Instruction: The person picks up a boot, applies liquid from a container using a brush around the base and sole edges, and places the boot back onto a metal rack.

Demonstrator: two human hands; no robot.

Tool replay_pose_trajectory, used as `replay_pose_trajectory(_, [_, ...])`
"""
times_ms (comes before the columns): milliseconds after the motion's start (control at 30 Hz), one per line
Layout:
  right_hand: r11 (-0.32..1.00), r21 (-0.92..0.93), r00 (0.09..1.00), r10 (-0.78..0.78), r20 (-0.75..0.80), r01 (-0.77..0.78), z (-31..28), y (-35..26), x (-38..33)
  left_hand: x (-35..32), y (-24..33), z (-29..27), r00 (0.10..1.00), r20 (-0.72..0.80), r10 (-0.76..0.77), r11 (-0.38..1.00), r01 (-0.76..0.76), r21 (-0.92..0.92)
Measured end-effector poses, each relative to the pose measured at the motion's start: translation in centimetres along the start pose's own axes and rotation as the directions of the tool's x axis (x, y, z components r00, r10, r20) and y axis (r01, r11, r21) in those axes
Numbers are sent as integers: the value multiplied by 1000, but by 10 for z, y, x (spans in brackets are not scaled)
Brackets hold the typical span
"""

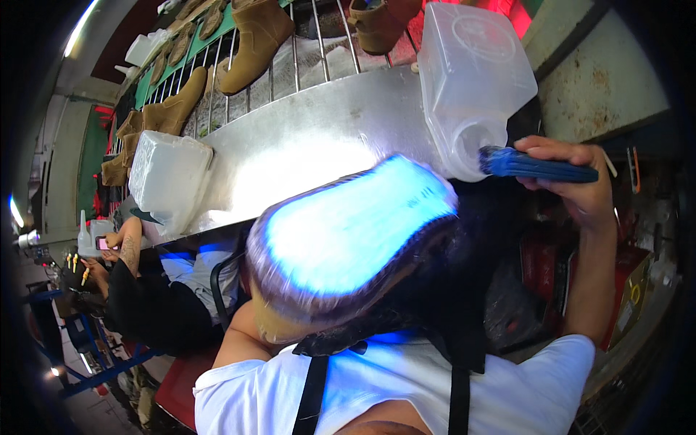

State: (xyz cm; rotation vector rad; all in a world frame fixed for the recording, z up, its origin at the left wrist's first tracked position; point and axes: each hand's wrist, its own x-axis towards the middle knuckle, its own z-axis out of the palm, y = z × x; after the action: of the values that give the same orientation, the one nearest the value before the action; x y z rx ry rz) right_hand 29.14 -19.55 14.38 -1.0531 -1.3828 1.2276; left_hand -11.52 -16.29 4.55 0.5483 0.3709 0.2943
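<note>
Possibly the brush (547,169) touches the container rim (457,161).

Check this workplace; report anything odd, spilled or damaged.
The broad sole of the upturned tan boot glares vivid blue-white, as if under strong blue light. The off-white flat panel at upper right bears rusty brown blotches, perhaps wear. No spill shows on the silver metal bench, though glare hides part.

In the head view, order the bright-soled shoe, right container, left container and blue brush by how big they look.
1. Bright-soled shoe, though nearness may enlarge it
2. Right container
3. Left container
4. Blue brush
</note>
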Motion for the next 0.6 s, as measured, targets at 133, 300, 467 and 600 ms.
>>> replay_pose_trajectory(133, [961, 276, 956, 47, -289, 36, -6, 23, -14, -1, 52, -12, 964, -89, 250, 945, -222, 241])
replay_pose_trajectory(300, [931, 332, 843, 51, -535, 154, 11, 16, 11, -1, 128, -37, 806, -13, 591, 584, -417, 697])
replay_pose_trajectory(467, [913, 346, 824, 19, -567, 218, 22, -11, 84, -5, 201, -74, 622, 157, 767, 28, -277, 961])
replay_pose_trajectory(600, [955, 191, 840, -93, -534, 228, 9, -17, 136, 21, 254, 0, 654, 619, 436, -330, -524, 786])
